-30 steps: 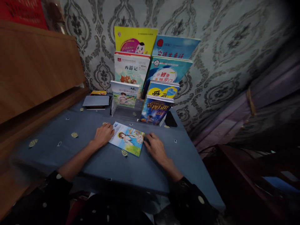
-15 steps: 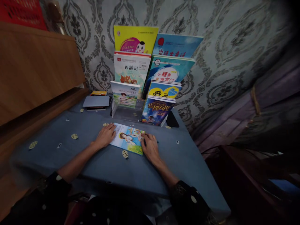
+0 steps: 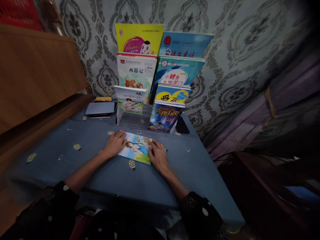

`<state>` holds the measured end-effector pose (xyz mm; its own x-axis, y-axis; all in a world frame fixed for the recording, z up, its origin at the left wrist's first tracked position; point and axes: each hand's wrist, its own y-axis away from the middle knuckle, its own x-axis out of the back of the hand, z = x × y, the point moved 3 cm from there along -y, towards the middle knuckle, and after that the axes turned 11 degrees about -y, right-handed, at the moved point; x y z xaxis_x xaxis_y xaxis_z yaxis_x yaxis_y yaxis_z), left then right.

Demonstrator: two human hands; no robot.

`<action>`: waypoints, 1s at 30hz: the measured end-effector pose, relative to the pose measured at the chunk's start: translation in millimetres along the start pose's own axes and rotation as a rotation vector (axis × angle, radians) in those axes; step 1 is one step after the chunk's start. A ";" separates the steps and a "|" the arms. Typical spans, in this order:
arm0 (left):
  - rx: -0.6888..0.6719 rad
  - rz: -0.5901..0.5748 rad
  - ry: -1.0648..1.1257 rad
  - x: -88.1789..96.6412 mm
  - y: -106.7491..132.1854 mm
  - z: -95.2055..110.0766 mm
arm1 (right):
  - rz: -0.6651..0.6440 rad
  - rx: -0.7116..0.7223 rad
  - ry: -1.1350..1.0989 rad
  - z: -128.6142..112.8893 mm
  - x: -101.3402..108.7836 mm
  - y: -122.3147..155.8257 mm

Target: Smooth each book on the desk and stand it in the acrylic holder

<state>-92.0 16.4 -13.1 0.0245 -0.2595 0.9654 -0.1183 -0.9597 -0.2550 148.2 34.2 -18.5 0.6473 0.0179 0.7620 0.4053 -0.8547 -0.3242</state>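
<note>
A paperback book (image 3: 137, 150), its cover showing a figure with a braid against blue water and yellow flowers, lies flat on the blue tablecloth. Its left end is partly covered by my left hand (image 3: 115, 144), whose outstretched fingers rest along the edge. On the opposite end lies my right hand (image 3: 158, 156), fingers over the cover and thumb spread apart. Just behind the book stands a clear display rack (image 3: 131, 121). Its left column holds a small white-topped book (image 3: 130, 101); its right column has a dark blue book (image 3: 166, 116) at the front.
More books, including a yellow-green one (image 3: 138, 36) and a blue one (image 3: 187, 43), rise behind in tiers against the wall. A grey flat item (image 3: 100, 108) lies left of the rack, a dark phone-like slab (image 3: 182, 125) right of it. A wooden panel (image 3: 40, 66) borders the left side.
The view has shifted slightly. My fingers have come a little further over both ends of the book, which stays flat in nearly the same place.
</note>
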 end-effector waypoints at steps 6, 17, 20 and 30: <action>-0.056 -0.018 -0.009 1.0 -6.0 13.4 | -0.006 -0.012 0.017 -1.4 0.1 -0.1; -0.232 -0.023 0.050 0.2 -16.6 58.3 | 0.000 0.025 0.011 0.7 -1.9 -0.1; -0.289 -0.042 0.062 2.3 -19.6 73.7 | 0.010 0.033 -0.002 1.8 -3.0 -0.3; -0.435 -0.064 0.120 7.5 -23.6 108.5 | 0.027 0.033 -0.100 3.6 0.2 0.2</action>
<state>18.7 25.4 -5.7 -0.0666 -0.1627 0.9844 -0.5272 -0.8319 -0.1731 150.7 35.9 -20.4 0.7190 0.0487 0.6933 0.4071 -0.8379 -0.3634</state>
